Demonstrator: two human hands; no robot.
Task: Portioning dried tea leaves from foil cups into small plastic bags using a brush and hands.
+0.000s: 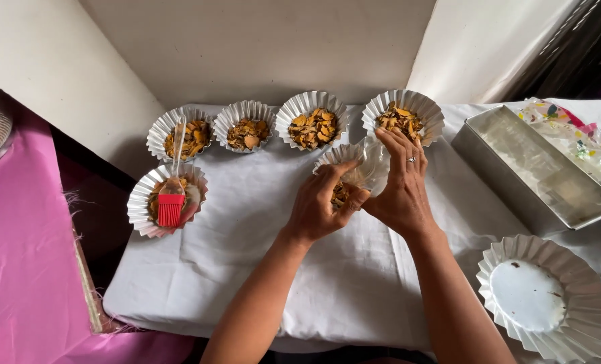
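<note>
Fluted paper cup (344,156) of orange flakes sits clamped between left hand (322,205) and right hand (400,183) fingers; steady, level support likely keeps flakes inside

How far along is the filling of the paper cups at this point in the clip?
Done: four fluted paper cups along the back hold golden flakes, and a fifth cup at the left holds some under a red brush. In hand: the left hand and right hand hold a sixth cup, partly filled. Left: an empty cup at the right; a metal loaf tin sits behind it.
</note>
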